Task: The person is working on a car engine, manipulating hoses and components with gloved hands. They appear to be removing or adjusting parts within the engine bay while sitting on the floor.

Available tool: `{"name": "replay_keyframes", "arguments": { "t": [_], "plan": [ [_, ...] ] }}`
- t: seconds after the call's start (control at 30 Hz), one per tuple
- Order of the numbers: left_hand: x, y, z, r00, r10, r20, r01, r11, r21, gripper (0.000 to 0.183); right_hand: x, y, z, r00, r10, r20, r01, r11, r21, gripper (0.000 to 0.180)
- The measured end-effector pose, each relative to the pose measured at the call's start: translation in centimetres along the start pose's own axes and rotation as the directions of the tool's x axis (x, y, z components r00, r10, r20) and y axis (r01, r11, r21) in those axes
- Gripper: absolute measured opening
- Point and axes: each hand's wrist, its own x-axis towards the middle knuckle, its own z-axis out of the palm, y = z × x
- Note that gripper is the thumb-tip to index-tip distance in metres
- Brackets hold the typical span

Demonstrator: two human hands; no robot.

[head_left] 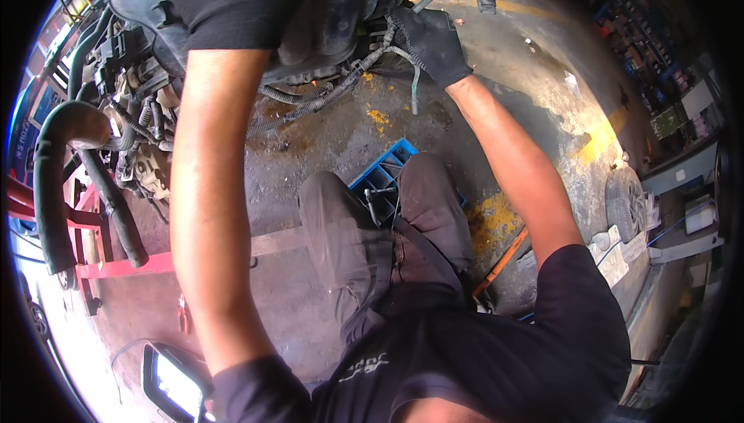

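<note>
My left hand [232,4], in a black glove, is raised against the dark engine assembly [325,16] at the top. Its fingers are blurred or hidden, so its hold cannot be made out. Further right, my right hand [433,42], also gloved in black, reaches to the engine's side among the corrugated conduits of a wiring harness [354,71]. The fingertips there are partly hidden, and whether they grip a conduit is unclear. Between my knees on the floor is a blue divided tool tray [381,167], with a ratchet [372,199] lying over it.
Black rubber hoses [52,190] hang at left beside a red metal frame [128,266]. Red-handled pliers [183,314] and a lit lamp [174,379] are on the floor. An orange bar [501,263] lies by my right thigh; a wheel [625,202] is at far right.
</note>
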Motion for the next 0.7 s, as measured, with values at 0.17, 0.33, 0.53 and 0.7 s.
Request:
{"name": "replay_keyframes", "arguments": {
  "t": [0.17, 0.33, 0.53, 0.7],
  "plan": [
    [-0.1, -0.3, -1.0, 0.994, -0.1, -0.054, 0.082, 0.959, -0.27, 0.072, 0.5, -0.1, -2.8, 0.986, -0.118, 0.118, 0.144, 0.957, -0.25, 0.031],
    [-0.4, -0.8, -0.9, 0.995, -0.099, -0.015, 0.085, 0.913, -0.4, 0.053, -1.8, -0.4, -0.4, 0.976, 0.218, -0.007, -0.205, 0.927, 0.313, 0.028],
    [-0.8, -0.9, -0.9, 0.99, -0.121, -0.069, 0.084, 0.914, -0.397, 0.034, 0.5, 0.0, -3.5, 0.861, 0.332, 0.384, -0.414, 0.897, 0.152, 0.028],
    [-0.8, -0.9, -0.9, 0.991, -0.109, -0.076, 0.069, 0.909, -0.412, 0.029, 1.7, -2.5, -5.0, 0.815, 0.369, 0.447, -0.449, 0.89, 0.083, 0.03]
  ]
}}
